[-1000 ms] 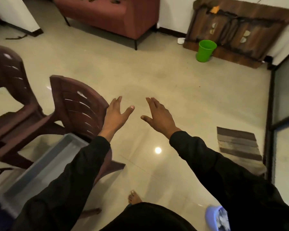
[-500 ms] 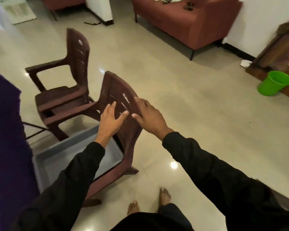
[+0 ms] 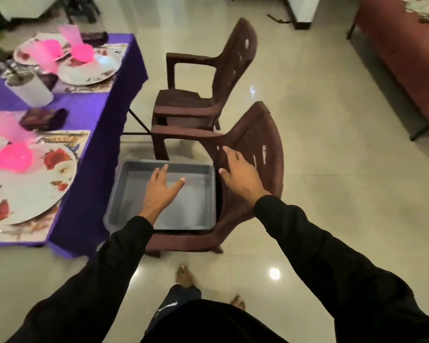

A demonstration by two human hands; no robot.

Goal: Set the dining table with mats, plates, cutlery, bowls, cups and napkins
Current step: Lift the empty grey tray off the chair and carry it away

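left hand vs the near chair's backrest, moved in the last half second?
Yes. The left hand has left the near chair backrest and now hovers, fingers straight, over the grey tray on its seat.

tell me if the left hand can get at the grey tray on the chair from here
Probably yes: the left hand hovers open right over the grey tray, which sits uncovered on the near chair, with nothing between them.

Purple tablecloth (image 3: 89, 125); white floral plate (image 3: 35, 191); pink bowl (image 3: 13, 158); grey tray (image 3: 134, 174); brown chair (image 3: 253, 144).
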